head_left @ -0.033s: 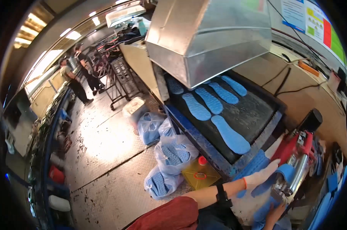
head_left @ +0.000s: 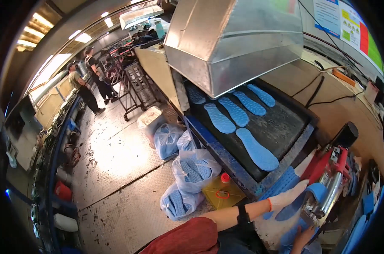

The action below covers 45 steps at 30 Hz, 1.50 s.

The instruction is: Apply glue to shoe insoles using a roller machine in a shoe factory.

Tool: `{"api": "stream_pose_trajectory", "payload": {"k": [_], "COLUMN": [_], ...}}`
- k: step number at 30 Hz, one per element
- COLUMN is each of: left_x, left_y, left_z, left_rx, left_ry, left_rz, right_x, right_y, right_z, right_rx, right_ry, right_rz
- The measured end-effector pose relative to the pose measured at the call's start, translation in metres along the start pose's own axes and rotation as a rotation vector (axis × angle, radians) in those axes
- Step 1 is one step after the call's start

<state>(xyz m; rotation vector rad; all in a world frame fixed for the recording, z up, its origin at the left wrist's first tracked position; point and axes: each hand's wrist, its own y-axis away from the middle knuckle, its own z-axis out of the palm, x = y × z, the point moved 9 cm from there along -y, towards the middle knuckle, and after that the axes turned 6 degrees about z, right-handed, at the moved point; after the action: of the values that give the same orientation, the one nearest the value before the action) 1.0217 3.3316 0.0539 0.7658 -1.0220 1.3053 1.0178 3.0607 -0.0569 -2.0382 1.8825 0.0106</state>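
My left hand point(head_left: 288, 198), in a pale glove, reaches toward a red and silver machine point(head_left: 331, 186) at the lower right. Its fingers are stretched out, close to a blue foot-shaped insole point(head_left: 317, 191) that curves over the machine's front. Below that, my bare right hand point(head_left: 303, 238) has its fingers curled by the machine's lower part and more blue material; what they grip is hidden. Several textured blue insoles point(head_left: 256, 150) lie on the black bed of a blue-framed table point(head_left: 281, 127). Other blue pieces point(head_left: 283, 186) sit between that table and the machine.
A sheet-metal hood point(head_left: 230, 46) overhangs the table. Clear bags of blue insoles point(head_left: 194, 169), a yellow can with a red cap point(head_left: 224, 192) and a white bucket point(head_left: 151, 118) stand on the floor. Two people point(head_left: 88, 80) stand by a metal rack point(head_left: 134, 91) farther back.
The view has shifted very slightly. Both hands remain at the machine, and the insoles on the table look the same.
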Motion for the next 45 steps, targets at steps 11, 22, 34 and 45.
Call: {"api": "stream_pose_trajectory", "payload": {"k": [11, 22, 34, 45], "left_x": [0.1, 0.088, 0.146, 0.133], "left_y": [0.047, -0.05, 0.012, 0.017], "left_z": [-0.036, -0.261, -0.183, 0.013], "left_rx": [0.465, 0.993, 0.553, 0.181], "left_ry": [0.722, 0.124, 0.171, 0.071], "left_rz": [-0.062, 0.181, 0.655, 0.456], "right_x": [-0.021, -0.042, -0.008, -0.061], "right_y": [-0.014, -0.006, -0.011, -0.081], "right_z": [-0.002, -0.022, -0.035, -0.209], "right_rx": [-0.077, -0.113, -0.23, 0.408], "right_ry": [-0.027, -0.212, -0.593, -0.364], "right_rz": [-0.067, -0.015, 0.468, -0.205]}}
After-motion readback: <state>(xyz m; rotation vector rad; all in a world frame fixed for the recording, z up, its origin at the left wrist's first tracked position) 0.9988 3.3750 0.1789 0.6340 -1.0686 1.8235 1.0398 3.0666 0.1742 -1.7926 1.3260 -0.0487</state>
